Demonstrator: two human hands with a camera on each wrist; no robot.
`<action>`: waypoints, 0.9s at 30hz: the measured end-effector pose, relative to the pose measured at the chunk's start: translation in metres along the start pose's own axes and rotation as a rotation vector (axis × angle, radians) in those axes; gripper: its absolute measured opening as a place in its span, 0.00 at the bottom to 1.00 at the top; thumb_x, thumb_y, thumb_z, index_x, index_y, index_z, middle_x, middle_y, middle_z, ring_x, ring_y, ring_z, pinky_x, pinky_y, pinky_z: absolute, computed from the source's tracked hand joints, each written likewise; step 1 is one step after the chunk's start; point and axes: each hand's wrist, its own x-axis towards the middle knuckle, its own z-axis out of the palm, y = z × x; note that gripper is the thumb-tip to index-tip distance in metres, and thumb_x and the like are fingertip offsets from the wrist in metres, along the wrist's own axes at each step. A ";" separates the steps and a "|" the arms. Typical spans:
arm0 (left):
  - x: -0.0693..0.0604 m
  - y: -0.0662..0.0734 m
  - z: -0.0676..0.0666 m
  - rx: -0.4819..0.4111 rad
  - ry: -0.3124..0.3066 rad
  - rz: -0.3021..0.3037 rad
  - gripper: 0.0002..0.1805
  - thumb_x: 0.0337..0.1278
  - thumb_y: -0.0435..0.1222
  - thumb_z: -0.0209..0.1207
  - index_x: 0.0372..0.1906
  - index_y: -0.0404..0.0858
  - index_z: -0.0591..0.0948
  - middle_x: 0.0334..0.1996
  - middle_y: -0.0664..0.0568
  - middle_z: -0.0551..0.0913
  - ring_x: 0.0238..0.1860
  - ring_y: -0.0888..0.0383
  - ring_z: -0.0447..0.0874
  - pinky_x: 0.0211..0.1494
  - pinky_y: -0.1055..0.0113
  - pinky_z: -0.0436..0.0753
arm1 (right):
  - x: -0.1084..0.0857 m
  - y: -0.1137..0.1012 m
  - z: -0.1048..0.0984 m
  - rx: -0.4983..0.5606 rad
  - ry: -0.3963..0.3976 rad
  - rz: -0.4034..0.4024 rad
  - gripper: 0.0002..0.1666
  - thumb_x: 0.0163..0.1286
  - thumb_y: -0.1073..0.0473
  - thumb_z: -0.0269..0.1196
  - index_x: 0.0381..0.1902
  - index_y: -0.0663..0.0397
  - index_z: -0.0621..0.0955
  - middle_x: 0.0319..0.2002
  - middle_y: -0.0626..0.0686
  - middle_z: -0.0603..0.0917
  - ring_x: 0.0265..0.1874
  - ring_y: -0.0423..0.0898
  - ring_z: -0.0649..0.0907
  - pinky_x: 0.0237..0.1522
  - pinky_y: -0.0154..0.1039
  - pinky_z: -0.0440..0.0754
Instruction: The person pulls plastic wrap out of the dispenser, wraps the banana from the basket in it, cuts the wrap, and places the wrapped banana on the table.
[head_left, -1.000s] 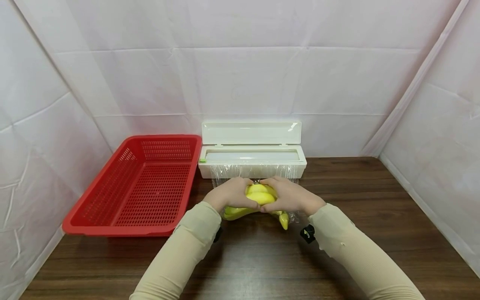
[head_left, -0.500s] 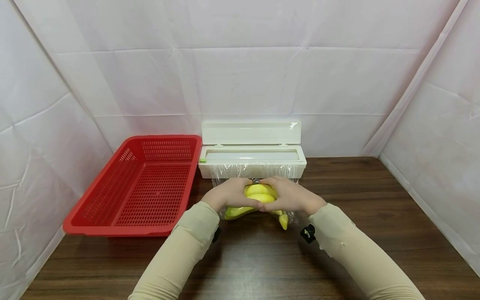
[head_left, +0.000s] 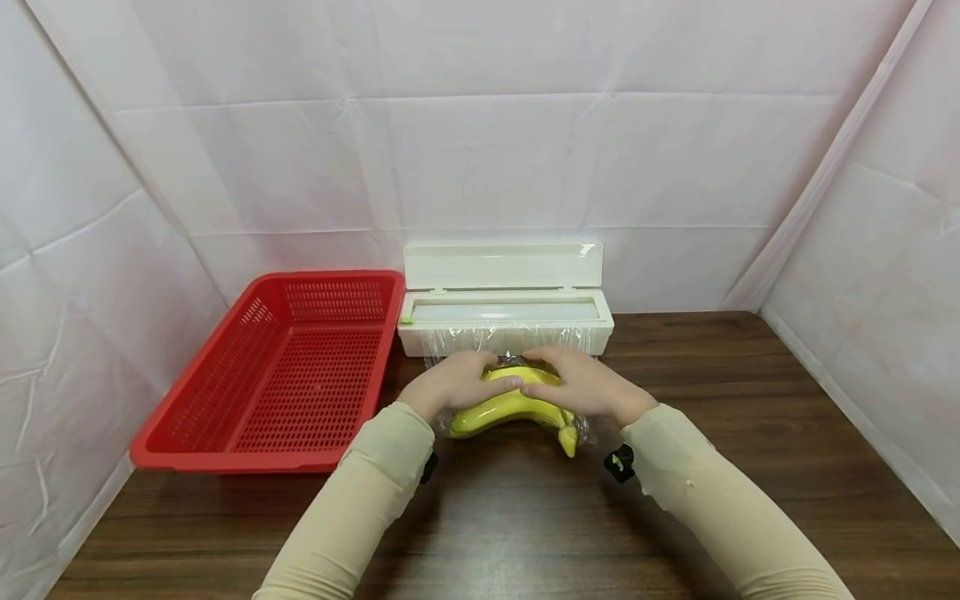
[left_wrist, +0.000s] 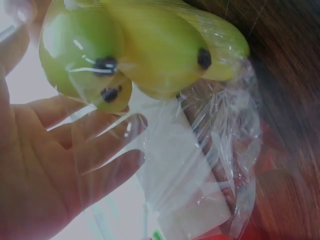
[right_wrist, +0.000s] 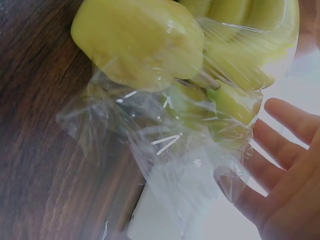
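Note:
A bunch of yellow bananas (head_left: 513,407) lies on the table, partly covered by clear cling film (right_wrist: 150,125). Dark tips and greenish ends of the bananas (left_wrist: 165,50) show in the left wrist view. My left hand (head_left: 453,383) is at the bunch's left side, its thumb over the top. In the left wrist view its fingers are extended behind the film. On the other side, my right hand (head_left: 585,383) mirrors it, thumb over the bananas. Its fingers look fairly straight beside the film in the right wrist view. The two thumb tips nearly meet.
Behind the hands stands a white cling film dispenser (head_left: 506,337) with its lid (head_left: 502,267) up; film hangs from its front. A red perforated basket (head_left: 315,461) is at the left. White cloth walls (head_left: 480,158) enclose the dark wooden table (head_left: 510,525).
My thumbs have shifted up and away from me over the bananas, uncovering more of the front banana. My hands have spread slightly apart. Dispenser and basket stay put.

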 end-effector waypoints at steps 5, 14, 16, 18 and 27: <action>0.000 0.000 -0.002 0.036 0.033 -0.028 0.37 0.64 0.60 0.46 0.65 0.35 0.70 0.61 0.43 0.74 0.63 0.47 0.71 0.65 0.51 0.70 | 0.002 0.004 0.000 -0.015 0.031 0.006 0.36 0.68 0.35 0.51 0.64 0.52 0.71 0.62 0.54 0.73 0.63 0.53 0.70 0.64 0.53 0.67; -0.003 -0.002 -0.004 0.106 0.078 -0.106 0.36 0.62 0.60 0.48 0.67 0.41 0.69 0.66 0.42 0.67 0.66 0.46 0.66 0.67 0.50 0.67 | 0.002 0.009 -0.001 -0.030 0.047 0.027 0.32 0.70 0.38 0.51 0.64 0.51 0.72 0.65 0.55 0.71 0.66 0.56 0.68 0.65 0.57 0.64; -0.002 -0.004 -0.004 0.122 0.082 -0.118 0.37 0.62 0.61 0.47 0.67 0.40 0.67 0.68 0.42 0.65 0.68 0.46 0.64 0.68 0.50 0.66 | 0.002 0.010 -0.001 -0.035 0.047 0.028 0.31 0.70 0.39 0.51 0.64 0.51 0.72 0.64 0.55 0.71 0.66 0.56 0.68 0.65 0.57 0.65; -0.002 -0.006 -0.004 0.140 0.090 -0.130 0.39 0.62 0.61 0.47 0.67 0.37 0.68 0.67 0.42 0.66 0.67 0.45 0.66 0.67 0.51 0.67 | 0.001 0.010 -0.002 -0.036 0.048 0.032 0.30 0.71 0.41 0.52 0.63 0.51 0.72 0.64 0.56 0.71 0.65 0.56 0.69 0.64 0.57 0.65; 0.000 -0.012 -0.009 0.222 0.106 -0.153 0.39 0.61 0.60 0.49 0.68 0.37 0.66 0.66 0.40 0.67 0.66 0.42 0.65 0.66 0.48 0.67 | 0.002 0.018 -0.006 -0.038 0.078 0.057 0.25 0.72 0.49 0.52 0.62 0.54 0.73 0.62 0.57 0.73 0.63 0.56 0.71 0.63 0.55 0.68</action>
